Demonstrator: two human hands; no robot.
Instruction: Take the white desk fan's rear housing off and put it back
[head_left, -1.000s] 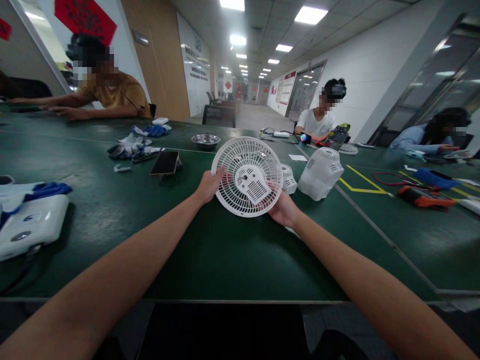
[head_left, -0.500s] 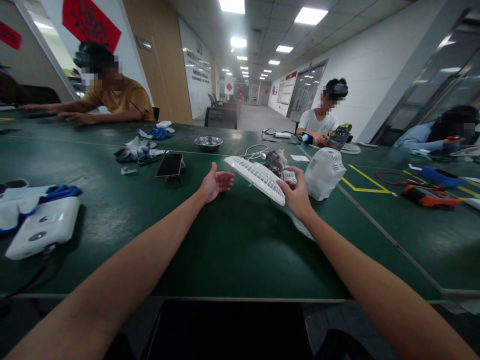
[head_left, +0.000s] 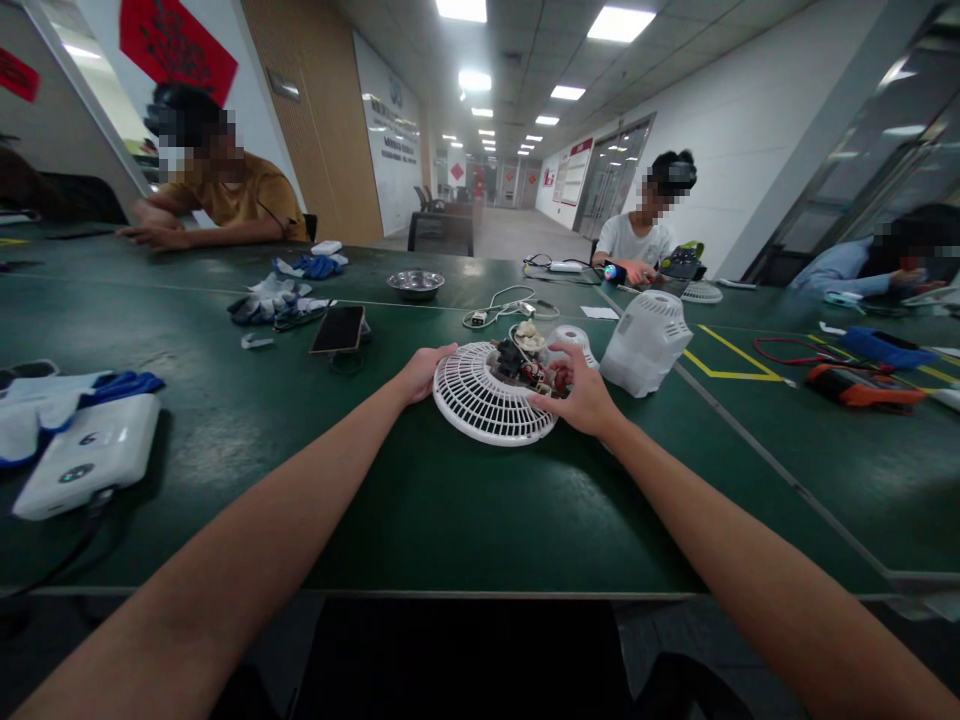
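A round white fan grille (head_left: pixel 480 415) sits low over the green table in front of me, its slotted face tilted up. On its middle is a dark motor (head_left: pixel 516 362) with loose wires and a pale part on top. My left hand (head_left: pixel 421 375) is closed on the grille's left rim, the fingertips partly hidden. At the right side, my right hand (head_left: pixel 589 395) curls around the grille and motor, thumb on the slats and fingers by the wires. Just behind is a small white rounded part (head_left: pixel 576 338), partly covered by that hand. A white plastic housing (head_left: pixel 646 345) stands to the right.
A white cable (head_left: pixel 499 308) and a metal bowl (head_left: pixel 416 285) lie beyond the grille. Leftward are a phone (head_left: pixel 337 330), gloves (head_left: pixel 274 300) and a white power bank (head_left: pixel 90 455). An orange multimeter (head_left: pixel 862 388) is at right. Several people sit around the table.
The grille has turned from edge-on to face up and come lower, with the motor now on show. My left hand has moved onto its left rim; my right hand stays at its right side.
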